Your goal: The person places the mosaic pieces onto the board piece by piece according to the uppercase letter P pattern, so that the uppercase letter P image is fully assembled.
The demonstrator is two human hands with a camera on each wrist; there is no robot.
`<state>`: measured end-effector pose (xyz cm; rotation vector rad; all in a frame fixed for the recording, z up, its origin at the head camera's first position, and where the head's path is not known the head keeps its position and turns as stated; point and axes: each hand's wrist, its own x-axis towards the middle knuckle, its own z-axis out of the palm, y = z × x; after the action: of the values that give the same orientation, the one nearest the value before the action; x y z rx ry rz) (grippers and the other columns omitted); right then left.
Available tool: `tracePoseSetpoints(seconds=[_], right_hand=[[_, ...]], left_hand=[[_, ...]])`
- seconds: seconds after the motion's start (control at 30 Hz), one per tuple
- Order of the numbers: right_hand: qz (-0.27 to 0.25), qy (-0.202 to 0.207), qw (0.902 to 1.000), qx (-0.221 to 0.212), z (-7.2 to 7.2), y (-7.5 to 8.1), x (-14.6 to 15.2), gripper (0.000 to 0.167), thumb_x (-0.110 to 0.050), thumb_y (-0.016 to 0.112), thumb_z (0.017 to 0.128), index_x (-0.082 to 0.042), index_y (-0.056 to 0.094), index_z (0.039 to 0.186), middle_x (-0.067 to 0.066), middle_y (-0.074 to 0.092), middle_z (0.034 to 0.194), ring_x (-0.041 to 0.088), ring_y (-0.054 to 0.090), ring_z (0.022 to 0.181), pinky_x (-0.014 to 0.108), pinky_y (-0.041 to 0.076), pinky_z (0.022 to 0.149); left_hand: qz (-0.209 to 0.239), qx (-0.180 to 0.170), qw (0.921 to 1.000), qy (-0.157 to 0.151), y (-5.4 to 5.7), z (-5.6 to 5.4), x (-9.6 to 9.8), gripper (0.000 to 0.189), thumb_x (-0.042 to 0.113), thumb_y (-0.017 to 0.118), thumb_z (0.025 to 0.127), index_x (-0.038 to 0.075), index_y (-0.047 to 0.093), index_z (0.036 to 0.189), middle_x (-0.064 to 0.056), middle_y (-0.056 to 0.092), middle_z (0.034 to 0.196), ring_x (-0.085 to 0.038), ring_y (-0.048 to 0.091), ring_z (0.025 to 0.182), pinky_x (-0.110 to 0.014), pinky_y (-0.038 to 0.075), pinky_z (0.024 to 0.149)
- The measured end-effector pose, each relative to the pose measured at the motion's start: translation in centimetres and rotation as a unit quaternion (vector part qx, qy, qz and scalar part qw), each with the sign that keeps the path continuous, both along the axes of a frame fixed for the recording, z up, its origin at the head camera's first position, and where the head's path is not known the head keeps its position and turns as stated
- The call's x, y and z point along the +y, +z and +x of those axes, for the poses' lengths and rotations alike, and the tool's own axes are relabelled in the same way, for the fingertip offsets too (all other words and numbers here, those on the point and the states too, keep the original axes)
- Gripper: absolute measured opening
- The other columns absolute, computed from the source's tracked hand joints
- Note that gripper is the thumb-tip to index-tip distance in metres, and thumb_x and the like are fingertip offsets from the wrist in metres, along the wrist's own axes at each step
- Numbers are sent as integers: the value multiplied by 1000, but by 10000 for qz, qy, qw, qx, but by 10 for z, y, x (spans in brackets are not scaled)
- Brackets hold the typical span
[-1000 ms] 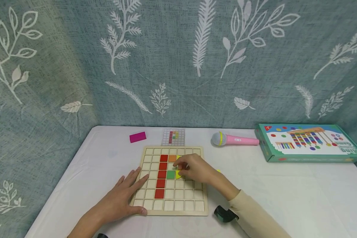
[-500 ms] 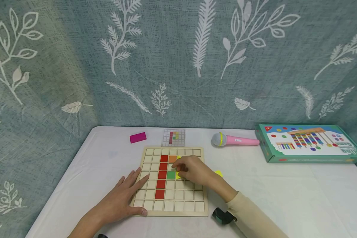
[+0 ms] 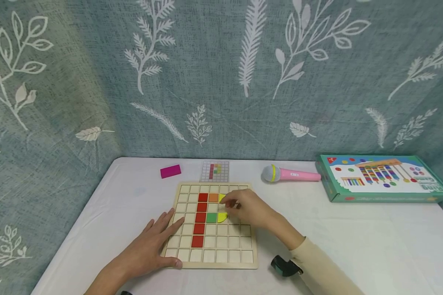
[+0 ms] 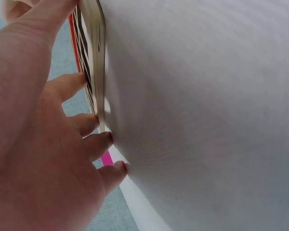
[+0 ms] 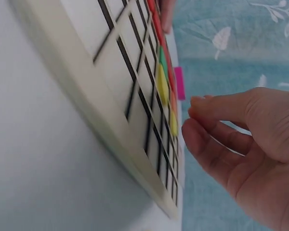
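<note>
A wooden grid board (image 3: 210, 264) lies on the table. A column of red square tiles (image 3: 200, 217) stands in it, with an orange tile (image 3: 213, 197) at the upper right and a green tile (image 3: 211, 217) lower. Beside the green one sits a yellow rounded piece (image 3: 222, 217); another yellow piece (image 3: 222, 197) is partly covered by my right hand. My left hand (image 3: 151, 246) rests spread on the board's left edge, fingers (image 4: 89, 122) along its side. Just over the upper yellow piece hovers my right hand (image 3: 248, 207), loosely bent, thumb and index (image 5: 226, 108) slightly apart, nothing visible between them.
A small printed pattern card (image 3: 215, 171) lies behind the board, with a magenta rectangular piece (image 3: 170, 171) to its left. Farther right are a pink toy microphone (image 3: 295, 175) and a green toy box (image 3: 385, 178). A patterned cloth (image 3: 221, 102) hangs behind the table.
My right hand has shifted up and right, uncovering the lower yellow piece beside the green tile. A yellow piece right of the board is now hidden by the forearm. My left hand stays put.
</note>
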<state>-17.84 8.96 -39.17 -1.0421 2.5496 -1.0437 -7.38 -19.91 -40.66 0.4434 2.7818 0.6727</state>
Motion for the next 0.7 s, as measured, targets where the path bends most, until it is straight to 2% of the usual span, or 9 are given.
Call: tracePoseSetpoints(seconds=[0.2,0.4,0.57,0.7], right_hand=[[-37,-154,9998,142,-2,5,30,21,2,68,88,0,71,109,7,70,97,16,62,88,26,56,76],[67,-235,9997,93,0,1,61,25,4,72,83,1,70,109,6,70,98,19,63,90,27,56,76],[123,-129,9998,-4,2,-4,82,32,6,75,79,2,70,110,7,71,101,22,64,94,28,56,77],[264,14,9996,-130,4,-5,93,34,5,76,78,0,70,111,4,71,104,19,64,96,28,56,79]], left_hand=[[28,-18,10000,-3,0,0,0,110,69,75,62,16,39,152,-17,19,161,-44,17,146,-64,15,114],[36,-14,10000,-6,1,0,0,110,70,74,62,17,39,152,-16,19,161,-43,17,146,-65,14,114],[59,16,10000,-42,1,1,-1,110,70,74,62,17,39,152,-17,19,161,-43,17,146,-65,14,114],[54,21,10000,-54,1,1,-1,109,70,74,63,16,39,151,-17,19,161,-44,18,145,-65,15,114]])
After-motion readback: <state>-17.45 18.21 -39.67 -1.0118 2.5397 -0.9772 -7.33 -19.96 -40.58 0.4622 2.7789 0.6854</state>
